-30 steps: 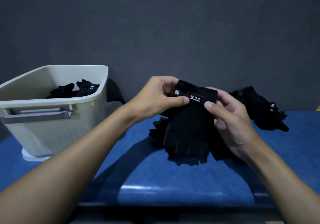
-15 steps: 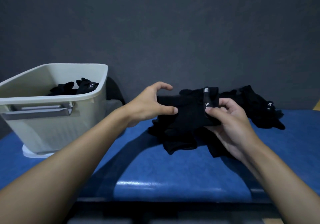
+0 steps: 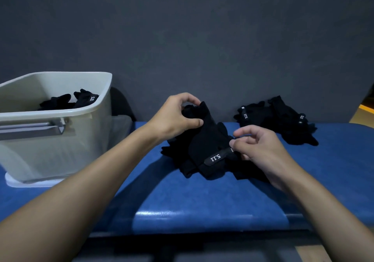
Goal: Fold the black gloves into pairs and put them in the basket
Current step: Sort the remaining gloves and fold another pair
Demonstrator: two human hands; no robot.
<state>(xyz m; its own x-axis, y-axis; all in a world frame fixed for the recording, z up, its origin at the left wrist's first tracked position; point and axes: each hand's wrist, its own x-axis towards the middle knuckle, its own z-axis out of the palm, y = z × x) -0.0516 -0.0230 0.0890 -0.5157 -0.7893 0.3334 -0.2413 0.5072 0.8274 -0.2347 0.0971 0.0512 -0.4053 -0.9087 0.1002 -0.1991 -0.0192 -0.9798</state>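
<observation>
A black glove (image 3: 208,142) with a white "5.11" wrist strap lies on top of another black glove on the blue padded bench (image 3: 202,205). My left hand (image 3: 174,118) grips its finger end at the far side. My right hand (image 3: 261,150) pinches the end of the wrist strap at the near right. A pale plastic basket (image 3: 60,118) stands at the left with folded black gloves (image 3: 68,101) inside. A pile of loose black gloves (image 3: 277,120) lies at the back right of the bench.
A dark grey wall stands right behind the bench. The basket sits on a white base at the bench's left end, with a metal handle on its near side. A strip of yellowish floor shows at the far right edge.
The glove was held up with the strap on top; it has been turned and lowered onto the glove beneath, strap toward me. My left hand moved to its finger end, my right to the strap.
</observation>
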